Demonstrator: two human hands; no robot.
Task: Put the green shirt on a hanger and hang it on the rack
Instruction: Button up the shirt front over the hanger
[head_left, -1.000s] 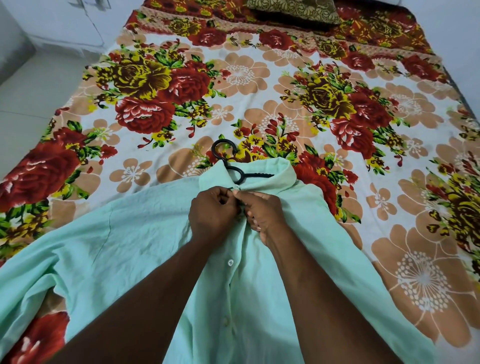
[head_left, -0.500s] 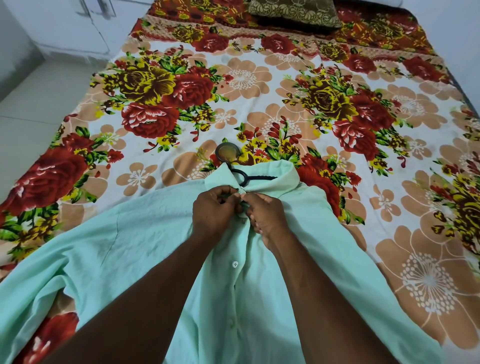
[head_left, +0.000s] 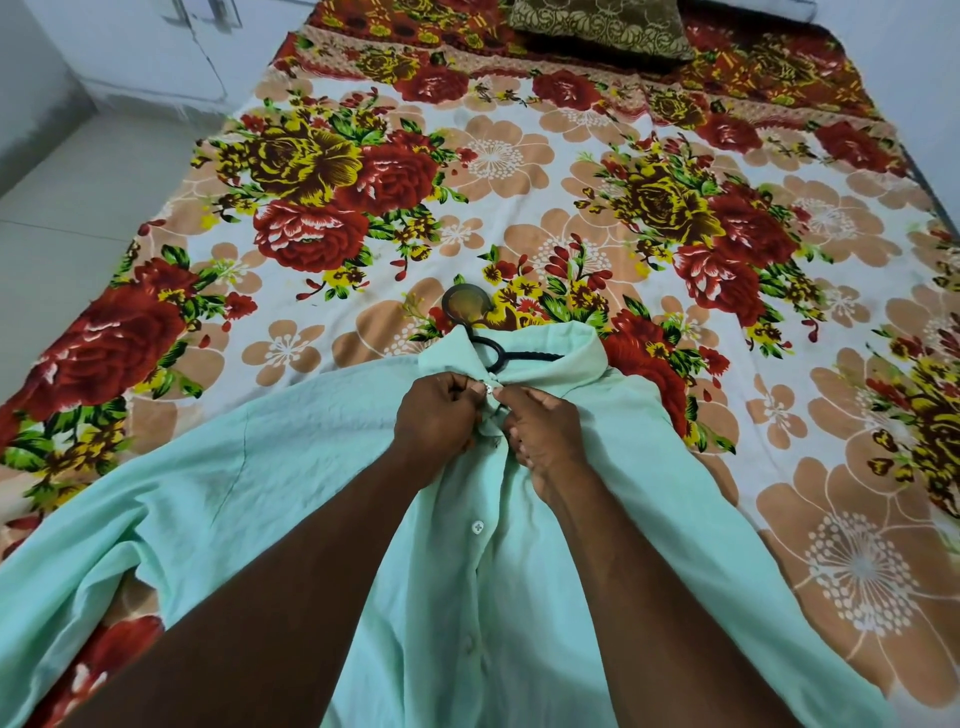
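The pale green shirt (head_left: 270, 493) lies spread front-up on the bed, collar pointing away from me. A black hanger (head_left: 485, 343) sits inside it; only its hook and neck show above the collar. My left hand (head_left: 434, 428) and my right hand (head_left: 545, 434) meet just below the collar, each pinching one edge of the shirt's front placket around the top white button (head_left: 490, 387). A second button (head_left: 477, 527) shows lower down between my forearms. No rack is in view.
The bed (head_left: 519, 171) carries a floral sheet in red, yellow and tan. A dark patterned pillow (head_left: 597, 26) lies at its far end. White tiled floor (head_left: 62, 208) and white cabinet doors (head_left: 156, 47) are to the left.
My hands stay at the collar, working the top button, which now shows between my fingertips. The camera has drifted slightly; the shirt and hanger have not shifted on the bed.
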